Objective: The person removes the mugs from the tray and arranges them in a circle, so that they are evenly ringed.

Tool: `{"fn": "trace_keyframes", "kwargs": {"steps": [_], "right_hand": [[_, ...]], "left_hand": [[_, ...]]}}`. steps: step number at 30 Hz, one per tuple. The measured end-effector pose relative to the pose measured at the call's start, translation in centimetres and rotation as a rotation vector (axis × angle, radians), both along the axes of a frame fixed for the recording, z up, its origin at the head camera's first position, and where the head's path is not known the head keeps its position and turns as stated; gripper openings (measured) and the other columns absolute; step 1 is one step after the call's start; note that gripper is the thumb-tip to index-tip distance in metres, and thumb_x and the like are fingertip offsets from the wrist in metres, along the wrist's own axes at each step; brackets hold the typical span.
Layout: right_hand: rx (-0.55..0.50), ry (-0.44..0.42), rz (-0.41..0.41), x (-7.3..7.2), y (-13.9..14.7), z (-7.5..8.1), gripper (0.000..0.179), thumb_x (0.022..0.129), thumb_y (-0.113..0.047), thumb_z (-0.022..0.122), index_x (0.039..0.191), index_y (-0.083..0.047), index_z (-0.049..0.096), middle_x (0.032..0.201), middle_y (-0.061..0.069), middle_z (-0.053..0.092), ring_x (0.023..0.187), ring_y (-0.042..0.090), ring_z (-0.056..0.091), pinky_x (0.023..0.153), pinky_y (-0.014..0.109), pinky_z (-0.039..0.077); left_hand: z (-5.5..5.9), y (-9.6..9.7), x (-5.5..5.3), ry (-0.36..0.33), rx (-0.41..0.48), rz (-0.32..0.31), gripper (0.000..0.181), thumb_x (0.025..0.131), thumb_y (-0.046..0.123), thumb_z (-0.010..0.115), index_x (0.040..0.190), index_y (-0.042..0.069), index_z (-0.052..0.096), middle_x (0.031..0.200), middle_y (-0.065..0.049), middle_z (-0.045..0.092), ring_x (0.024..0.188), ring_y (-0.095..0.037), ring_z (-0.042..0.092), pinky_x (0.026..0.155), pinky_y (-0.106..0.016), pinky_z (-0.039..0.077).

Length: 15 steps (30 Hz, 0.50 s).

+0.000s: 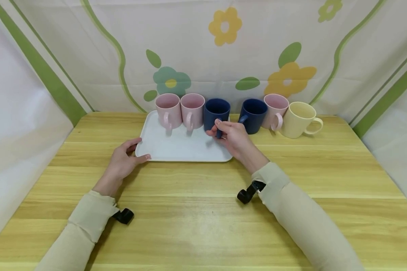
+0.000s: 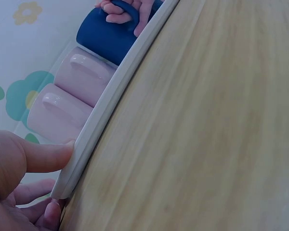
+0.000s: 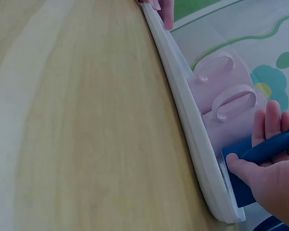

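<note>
A white tray (image 1: 183, 150) lies on the table, its left front corner held by my left hand (image 1: 122, 160). In the left wrist view the left thumb (image 2: 50, 156) presses the rim while the fingers bend round the end. A dark blue mug (image 1: 211, 117) stands on the tray's right part. My right hand (image 1: 235, 139) grips that mug by its handle, which faces me; in the right wrist view the thumb (image 3: 243, 168) lies beside the handle. Two pink mugs, a left one (image 1: 171, 114) and a right one (image 1: 195, 114), stand to its left on the tray, handles forward.
Right of the tray, a second dark blue mug (image 1: 256, 118), a third pink mug (image 1: 270, 114) and a yellow mug (image 1: 295, 122) stand close together on the wooden table (image 1: 196, 218). A flower-patterned curtain (image 1: 196, 49) hangs behind them.
</note>
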State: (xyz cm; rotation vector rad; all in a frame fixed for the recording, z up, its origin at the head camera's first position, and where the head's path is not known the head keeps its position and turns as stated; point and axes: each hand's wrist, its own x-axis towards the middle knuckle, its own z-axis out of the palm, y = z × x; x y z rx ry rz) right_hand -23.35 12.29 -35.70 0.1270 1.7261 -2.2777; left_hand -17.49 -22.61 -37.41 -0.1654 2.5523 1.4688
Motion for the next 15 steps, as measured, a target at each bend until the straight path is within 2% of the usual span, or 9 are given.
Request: {"fn": "trace_keyframes", "kwargs": {"steps": [7, 15], "right_hand": [[-0.027, 0.017, 0.008, 1.2, 0.5, 0.9, 0.030, 0.111, -0.019, 0.058, 0.088, -0.005, 0.071, 0.093, 0.006, 0.068, 0.093, 0.018, 0.076, 0.120, 0.045, 0.047], [-0.033, 0.044, 0.050, 3.2, 1.3, 2.2, 0.028, 0.112, -0.015, 0.055, 0.105, 0.008, 0.068, 0.091, 0.006, 0.069, 0.093, 0.018, 0.076, 0.117, 0.046, 0.049]], "left_hand": [[0.0, -0.1, 0.0, 0.000, -0.004, 0.000, 0.084, 0.099, 0.023, 0.077, 0.168, 0.010, 0.031, 0.167, -0.024, 0.039, 0.148, -0.039, 0.042, 0.121, -0.050, 0.038], [-0.1, 0.0, -0.1, -0.009, -0.002, 0.007, 0.084, 0.100, 0.024, 0.077, 0.168, 0.011, 0.030, 0.166, -0.023, 0.040, 0.147, -0.038, 0.043, 0.117, -0.046, 0.040]]}}
